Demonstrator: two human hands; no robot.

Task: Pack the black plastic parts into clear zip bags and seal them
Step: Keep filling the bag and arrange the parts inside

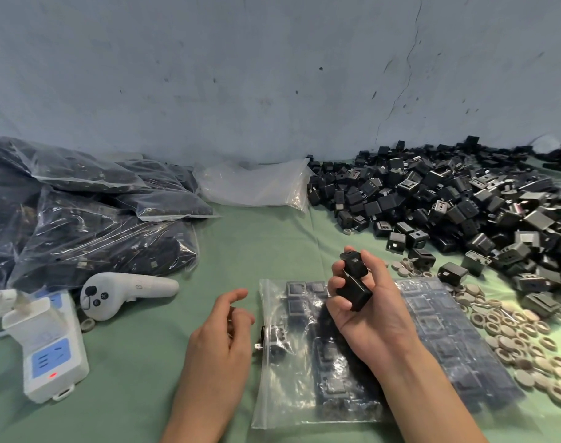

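Filled bags (81, 219) of dark parts are stacked at the far left against the blue wall (272, 75). Before them lie a white power strip (49, 346) and a white handheld controller (125, 294) with its handle pointing right. A slack bundle of empty clear bags (253, 183) rests at the wall's foot. From that bundle down to the hands runs a bare strip of the green-covered worktop (256, 244), the one open lane between the stacked bags and the heap.

The left hand (221, 334) hovers just left of a zip bag (292, 362), its fingers loosely curled with nothing seen in them. The bag lies flat, its long axis running away from the person and its zip strip along the left edge, facing that hand. Black parts show in rows inside, and one at the strip points its metal prongs left.

Above the bag, the right hand (368, 311) holds two black parts (354, 292), palm turned up. The fingers pinch a smaller piece at the tips, while a larger block lies aslant below it.

A second flat bag (448, 330) of parts lies just right of the wrist, edge to edge with a spread of beige rings (512, 334). The loose heap (448, 199) of black parts fills the right side back to the wall, leaving no bare cloth there.
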